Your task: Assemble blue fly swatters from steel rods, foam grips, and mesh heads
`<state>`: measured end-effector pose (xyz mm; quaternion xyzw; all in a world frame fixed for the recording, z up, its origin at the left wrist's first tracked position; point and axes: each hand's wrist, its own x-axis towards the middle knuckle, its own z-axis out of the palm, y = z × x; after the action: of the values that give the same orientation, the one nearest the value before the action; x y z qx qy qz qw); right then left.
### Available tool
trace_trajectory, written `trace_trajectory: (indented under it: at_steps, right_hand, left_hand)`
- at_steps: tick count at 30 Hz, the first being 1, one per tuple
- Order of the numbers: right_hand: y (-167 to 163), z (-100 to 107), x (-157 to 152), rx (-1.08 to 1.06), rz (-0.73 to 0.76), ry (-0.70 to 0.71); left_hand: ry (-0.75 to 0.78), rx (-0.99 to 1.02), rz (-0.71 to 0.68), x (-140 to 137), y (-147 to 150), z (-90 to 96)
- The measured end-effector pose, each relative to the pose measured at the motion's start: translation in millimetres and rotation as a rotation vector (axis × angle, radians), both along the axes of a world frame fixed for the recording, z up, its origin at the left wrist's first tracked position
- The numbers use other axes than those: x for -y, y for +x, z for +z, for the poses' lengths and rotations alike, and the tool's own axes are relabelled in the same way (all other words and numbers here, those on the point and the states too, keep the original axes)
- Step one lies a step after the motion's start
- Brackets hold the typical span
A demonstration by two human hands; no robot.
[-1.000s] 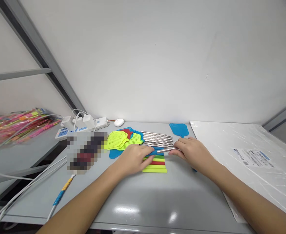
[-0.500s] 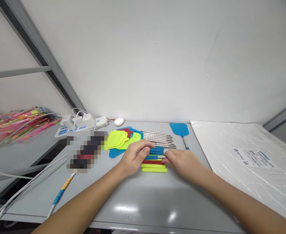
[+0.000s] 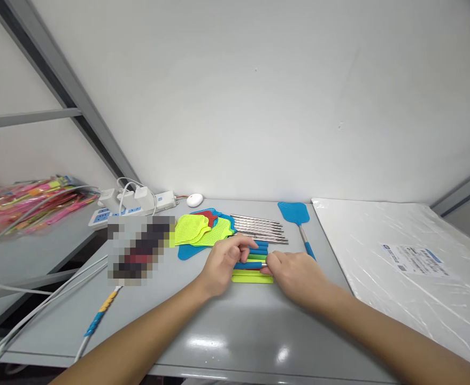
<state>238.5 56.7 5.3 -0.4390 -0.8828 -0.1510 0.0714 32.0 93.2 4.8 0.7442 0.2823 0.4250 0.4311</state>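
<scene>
My right hand is closed around a thin metal rod, of which only a short silver piece shows. That rod runs into a blue handle sleeve. My left hand is curled at the sleeve's other end, index finger lifted and bent; part of its grip is hidden. Beneath both hands lies a row of loose sleeves: several blue ones, a green one and yellow ones. Behind them are several metal rods. Yellow, red and blue fly swatter heads are piled to the left.
A blue fly swatter with rod and handle lies right of the rods. A large white wrapped board covers the right side. At left are a power strip, a white oval case, cables and bagged colourful items.
The held blue sleeve and rod have moved slightly down toward me, with both hands. My left index finger is more raised, and less rod shows outside my right hand.
</scene>
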Motion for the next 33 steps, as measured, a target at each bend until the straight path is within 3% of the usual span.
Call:
trace_trajectory:
  at_steps: [8,15,18,20,23,26,30,33]
  right_hand:
    - [-3.0,-4.7,0.2,0.023,0.005,-0.008]
    - [-1.2,1.5,1.8,0.01,0.028,0.142]
    - [0.2,6.8,1.1,-0.024,0.048,0.164]
    - [1.4,10.5,0.1,-0.056,0.074,0.17]
    - [3.9,14.8,-1.7,-0.109,0.094,0.135]
    - [8.5,16.7,-4.7,-0.142,0.071,0.037]
    - [17.9,16.8,-10.8,-0.166,0.002,-0.074]
    - [22.6,15.3,-14.0,-0.207,-0.003,-0.129]
  left_hand:
    - [-0.053,0.048,-0.009,4.0,4.7,1.2]
    - [-0.108,0.074,-0.053,2.5,6.7,-7.4]
    - [-0.026,0.002,0.019,1.9,7.5,-0.1]
    - [0.059,-0.15,0.072,2.0,8.2,7.2]
    - [0.202,-0.443,0.053,1.2,9.0,13.1]
    - [0.287,-0.592,-0.001,-2.4,7.9,12.2]
    - [0.282,-0.595,0.096,-9.0,1.4,13.2]
    - [0.165,-0.461,0.184,-12.9,-4.4,17.4]
